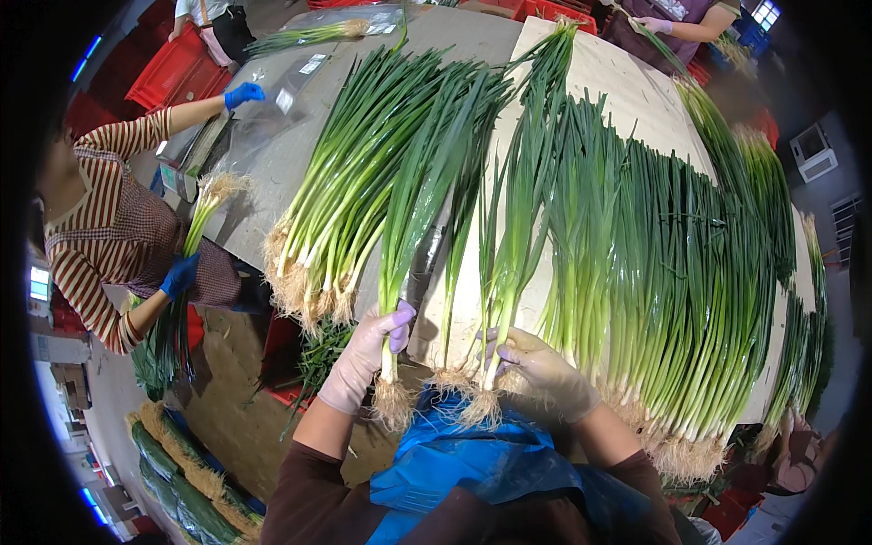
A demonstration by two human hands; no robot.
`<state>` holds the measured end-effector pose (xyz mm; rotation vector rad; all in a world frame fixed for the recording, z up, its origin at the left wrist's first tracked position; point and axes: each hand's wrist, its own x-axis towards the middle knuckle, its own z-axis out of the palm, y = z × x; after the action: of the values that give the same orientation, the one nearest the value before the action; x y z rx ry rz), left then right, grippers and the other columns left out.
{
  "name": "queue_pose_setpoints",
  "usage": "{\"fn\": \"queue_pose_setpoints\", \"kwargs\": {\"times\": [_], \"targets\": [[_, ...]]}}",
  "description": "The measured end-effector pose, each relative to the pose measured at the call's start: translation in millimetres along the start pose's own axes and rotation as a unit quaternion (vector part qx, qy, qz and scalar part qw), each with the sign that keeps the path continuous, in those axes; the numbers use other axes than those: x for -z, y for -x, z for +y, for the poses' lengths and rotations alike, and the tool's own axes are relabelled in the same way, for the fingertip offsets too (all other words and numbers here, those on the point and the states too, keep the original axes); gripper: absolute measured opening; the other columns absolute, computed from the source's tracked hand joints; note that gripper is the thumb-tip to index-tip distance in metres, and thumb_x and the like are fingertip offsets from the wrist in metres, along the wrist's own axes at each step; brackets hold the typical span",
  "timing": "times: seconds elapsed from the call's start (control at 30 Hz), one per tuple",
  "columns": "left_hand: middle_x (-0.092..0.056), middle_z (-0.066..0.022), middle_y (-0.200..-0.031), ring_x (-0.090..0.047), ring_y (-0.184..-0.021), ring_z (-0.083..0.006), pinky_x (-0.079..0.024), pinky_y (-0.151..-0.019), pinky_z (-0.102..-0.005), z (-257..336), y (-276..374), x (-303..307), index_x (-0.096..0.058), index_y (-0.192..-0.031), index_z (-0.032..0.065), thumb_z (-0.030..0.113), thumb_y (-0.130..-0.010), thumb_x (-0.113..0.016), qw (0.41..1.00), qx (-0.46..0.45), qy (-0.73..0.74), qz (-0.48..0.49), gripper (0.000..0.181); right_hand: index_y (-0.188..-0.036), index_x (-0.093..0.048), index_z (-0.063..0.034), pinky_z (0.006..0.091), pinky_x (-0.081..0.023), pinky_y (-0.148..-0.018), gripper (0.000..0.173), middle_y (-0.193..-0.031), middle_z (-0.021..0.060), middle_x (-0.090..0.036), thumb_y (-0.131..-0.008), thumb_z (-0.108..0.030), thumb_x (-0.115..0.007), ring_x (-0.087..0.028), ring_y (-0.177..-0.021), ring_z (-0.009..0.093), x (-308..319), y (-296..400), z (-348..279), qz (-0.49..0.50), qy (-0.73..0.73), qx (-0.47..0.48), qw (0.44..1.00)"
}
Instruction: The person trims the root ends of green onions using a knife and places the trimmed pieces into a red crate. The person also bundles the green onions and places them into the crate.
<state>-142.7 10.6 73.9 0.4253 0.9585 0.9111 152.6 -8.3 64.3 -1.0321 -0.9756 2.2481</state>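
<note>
My left hand [381,344], in a thin whitish glove with purple fingertips, grips a few green onions [402,252] low on their pale stems. Their roots hang below the hand, and the leaves reach up over the table. My right hand [531,361], gloved alike, has its fingers around the white stem of another green onion [507,293] near its roots. Thin single stalks [449,306] lie between the two hands. On the left rests a loose pile of green onions [347,197], roots towards me. A long row of green onions [667,272] spreads out to the right.
At the left, a co-worker's blue-gloved hand [180,274] holds a bunch of green onions [197,225]. Plastic bags [286,82] lie near a weighing scale [178,182]. Another person [671,27] works across the table. Bagged bundles [184,490] lie on the lower left; a red crate [286,361] stands below the table edge.
</note>
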Motion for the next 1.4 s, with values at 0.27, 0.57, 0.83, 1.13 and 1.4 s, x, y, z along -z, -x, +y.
{"fn": "queue_pose_setpoints", "kwargs": {"times": [0.27, 0.57, 0.83, 1.13, 1.4], "targets": [[-0.049, 0.0007, -0.06, -0.045, -0.047, -0.01, -0.035, -0.044, -0.0226, -14, -4, 7, -0.057, -0.094, 0.0056, 0.018, -0.084, -0.067, 0.996, -0.026, 0.08, -0.023, 0.019, -0.131, -0.046, -0.0004, 0.0331, -0.055, -0.075, 0.038, -0.108, 0.0098, -0.06, -0.096, -0.012, -0.051, -0.063, -0.094, 0.02, -7, 6, -2, -0.006, -0.125, 0.005, 0.992], [-0.058, -0.0032, -0.07, -0.051, -0.056, -0.0118, -0.042, -0.052, -0.0238, -16, -10, 5, -0.06, -0.099, 0.0027, 0.012, -0.085, -0.066, 0.997, -0.031, 0.003, 0.064, 0.017, -0.103, -0.056, -0.0016, 0.0252, -0.039, -0.055, 0.03, -0.08, 0.0043, -0.056, -0.089, -0.026, -0.066, -0.049, -0.069, 0.011, -1, -13, -20, 0.271, 0.112, -0.079, 0.953], [-0.066, -0.0103, -0.081, -0.062, -0.064, -0.0162, -0.051, -0.056, -0.0281, -45, -39, -12, -0.06, -0.099, 0.0035, -0.003, -0.082, -0.067, 0.991, -0.012, -0.026, 0.133, 0.019, -0.1, -0.055, -0.0028, 0.0246, -0.042, -0.055, 0.021, -0.076, 0.0042, -0.058, -0.084, -0.012, -0.066, -0.054, -0.067, 0.012, -1, -13, -22, 0.262, 0.045, -0.032, 0.963], [-0.064, -0.0104, -0.083, -0.062, -0.069, -0.0169, -0.052, -0.058, -0.03, -59, -51, -30, -0.056, -0.1, -0.0002, 0.001, -0.071, -0.075, 0.854, -0.052, -0.47, 0.214, 0.035, -0.103, -0.054, 0.0033, 0.0238, -0.044, -0.063, 0.025, -0.079, 0.0075, -0.061, -0.081, -0.002, -0.065, -0.057, -0.071, 0.013, 8, -11, -24, 0.239, -0.012, -0.01, 0.971], [-0.067, -0.0109, -0.091, -0.052, -0.057, -0.0103, -0.044, -0.051, -0.0215, -9, -23, -7, -0.058, -0.104, -0.0011, 0.008, -0.077, -0.069, 0.986, 0.018, -0.164, 0.016, 0.031, -0.107, -0.052, 0.0019, 0.024, -0.045, -0.066, 0.026, -0.084, 0.0071, -0.062, -0.085, -0.005, -0.064, -0.058, -0.073, 0.013, 5, 4, -32, 0.229, -0.06, 0.081, 0.968]]}}
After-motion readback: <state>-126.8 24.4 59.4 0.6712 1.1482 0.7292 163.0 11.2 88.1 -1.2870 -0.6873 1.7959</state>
